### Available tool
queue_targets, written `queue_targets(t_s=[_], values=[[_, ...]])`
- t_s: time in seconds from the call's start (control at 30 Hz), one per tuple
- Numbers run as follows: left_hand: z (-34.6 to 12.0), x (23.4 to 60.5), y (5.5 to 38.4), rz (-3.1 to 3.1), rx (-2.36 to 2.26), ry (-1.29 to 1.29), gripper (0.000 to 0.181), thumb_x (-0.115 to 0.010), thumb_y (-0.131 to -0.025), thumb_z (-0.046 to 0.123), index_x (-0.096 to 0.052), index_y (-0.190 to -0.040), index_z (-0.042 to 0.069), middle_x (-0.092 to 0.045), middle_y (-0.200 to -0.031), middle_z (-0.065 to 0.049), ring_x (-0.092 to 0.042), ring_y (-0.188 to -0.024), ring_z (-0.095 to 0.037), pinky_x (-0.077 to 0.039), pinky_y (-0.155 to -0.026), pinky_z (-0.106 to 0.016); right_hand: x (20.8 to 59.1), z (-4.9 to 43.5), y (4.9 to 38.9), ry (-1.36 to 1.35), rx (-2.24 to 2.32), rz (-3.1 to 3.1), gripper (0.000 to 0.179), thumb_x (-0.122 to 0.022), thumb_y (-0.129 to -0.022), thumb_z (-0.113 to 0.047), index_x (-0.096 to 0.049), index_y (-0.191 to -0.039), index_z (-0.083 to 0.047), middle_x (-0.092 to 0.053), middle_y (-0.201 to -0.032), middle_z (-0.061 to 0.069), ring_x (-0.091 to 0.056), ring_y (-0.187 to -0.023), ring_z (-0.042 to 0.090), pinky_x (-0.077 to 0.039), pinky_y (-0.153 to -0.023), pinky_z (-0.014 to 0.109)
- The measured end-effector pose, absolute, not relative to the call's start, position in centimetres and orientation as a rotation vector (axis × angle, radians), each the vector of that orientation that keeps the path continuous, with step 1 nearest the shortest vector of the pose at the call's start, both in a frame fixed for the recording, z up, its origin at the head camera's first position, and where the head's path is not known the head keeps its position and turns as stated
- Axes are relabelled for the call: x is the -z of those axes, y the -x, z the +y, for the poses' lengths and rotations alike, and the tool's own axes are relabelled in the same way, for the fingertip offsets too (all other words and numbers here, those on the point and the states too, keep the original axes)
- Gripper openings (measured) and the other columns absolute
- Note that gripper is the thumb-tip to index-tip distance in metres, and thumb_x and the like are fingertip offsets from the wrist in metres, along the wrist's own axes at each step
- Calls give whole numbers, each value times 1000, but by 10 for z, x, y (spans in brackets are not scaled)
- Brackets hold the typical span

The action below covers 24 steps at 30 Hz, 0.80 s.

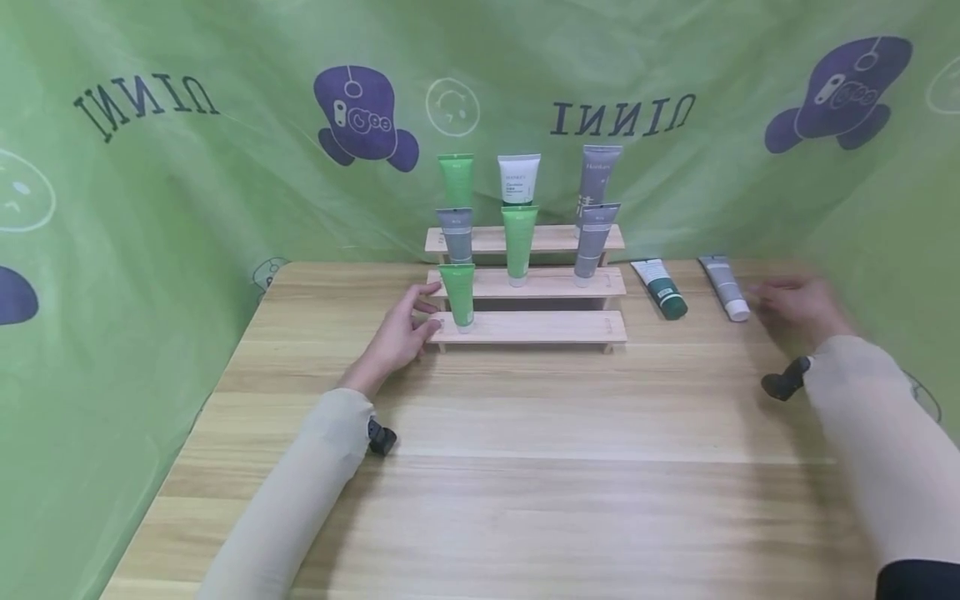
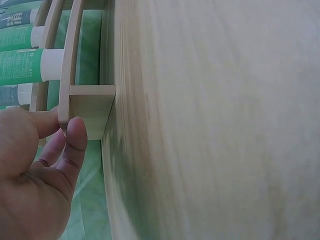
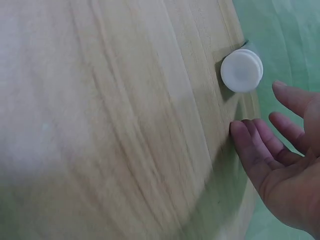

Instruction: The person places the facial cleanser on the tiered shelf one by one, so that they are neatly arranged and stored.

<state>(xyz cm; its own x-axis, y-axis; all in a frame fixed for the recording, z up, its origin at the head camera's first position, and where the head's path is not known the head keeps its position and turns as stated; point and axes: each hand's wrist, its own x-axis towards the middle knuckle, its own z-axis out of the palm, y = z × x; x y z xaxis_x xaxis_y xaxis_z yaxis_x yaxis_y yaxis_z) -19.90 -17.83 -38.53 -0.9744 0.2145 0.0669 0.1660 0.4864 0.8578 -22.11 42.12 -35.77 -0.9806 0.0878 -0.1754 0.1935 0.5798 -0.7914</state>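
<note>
A three-step wooden display rack (image 1: 540, 327) stands on the table, and my left hand (image 1: 399, 332) pinches the left end of its lowest board. In the left wrist view, fingers (image 2: 75, 142) and thumb lie on either side of that board (image 2: 67, 75). Above them a green squeeze tube (image 1: 461, 296) stands cap down on the lowest step. My right hand (image 1: 804, 305) is just right of a grey tube (image 1: 724, 287) lying on the table. Its fingers (image 3: 250, 155) are loosely bent with nothing in them, close to the tube's white cap (image 3: 241, 71).
On the middle step stand a grey tube (image 1: 456, 235), a green tube (image 1: 519, 242) and another grey one (image 1: 595, 242). The top step bears green, white (image 1: 518, 177) and grey tubes. A dark green and white tube (image 1: 662, 289) lies right of the rack. Green cloth (image 1: 247, 192) hangs behind.
</note>
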Motion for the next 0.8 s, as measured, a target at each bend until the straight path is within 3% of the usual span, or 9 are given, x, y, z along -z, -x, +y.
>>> queue_targets(t_s=[0.17, 0.37, 0.5, 0.6, 0.7, 0.8], values=[[-178, 386, 198, 2671, -1530, -352, 62, -63, -97, -1, -42, -150, 23, -57, -121, -11, -58, -63, -29, -57, -45, -38, 359, 418, 228, -249, 1375, 2686, 59, -55, -105, -24, -37, -140, 19, -69, -83, -13, -64, -72, -1, -60, -69, 20], [-174, 390, 198, 2639, -1550, -376, 61, -62, -98, 0, -42, -150, 24, -57, -121, -12, -58, -64, -31, -57, -44, -39, 359, 421, 234, -242, 1169, 2774, 64, -55, -103, -31, -39, -138, 22, -71, -99, 18, -56, -70, -4, -51, -63, 14], [-173, 389, 198, 2627, -1561, -363, 62, -61, -97, -1, -42, -150, 26, -56, -121, -11, -58, -64, -32, -57, -45, -40, 360, 419, 237, -264, 1112, 2789, 67, -52, -104, -34, -38, -139, 22, -61, -116, 36, -64, -89, 24, -55, -78, 31], [-172, 388, 198, 2633, -1560, -359, 64, -61, -97, -2, -42, -150, 27, -55, -122, -11, -57, -64, -31, -57, -45, -39, 361, 414, 239, -318, 1130, 2767, 71, -50, -103, -39, -37, -141, 20, -48, -132, 42, -51, -115, 48, -50, -94, 51], [-172, 386, 199, 2632, -1557, -368, 64, -62, -97, -2, -41, -151, 28, -55, -122, -11, -57, -63, -31, -57, -45, -39, 362, 410, 241, -363, 1140, 2734, 73, -49, -103, -41, -35, -143, 19, -39, -137, 43, -42, -122, 52, -45, -100, 56], [-172, 385, 199, 2628, -1560, -367, 64, -61, -97, -2, -41, -150, 28, -55, -122, -11, -57, -63, -31, -57, -45, -39, 363, 409, 245, -368, 1136, 2715, 73, -49, -103, -42, -36, -143, 17, -39, -136, 41, -42, -121, 50, -46, -97, 53]])
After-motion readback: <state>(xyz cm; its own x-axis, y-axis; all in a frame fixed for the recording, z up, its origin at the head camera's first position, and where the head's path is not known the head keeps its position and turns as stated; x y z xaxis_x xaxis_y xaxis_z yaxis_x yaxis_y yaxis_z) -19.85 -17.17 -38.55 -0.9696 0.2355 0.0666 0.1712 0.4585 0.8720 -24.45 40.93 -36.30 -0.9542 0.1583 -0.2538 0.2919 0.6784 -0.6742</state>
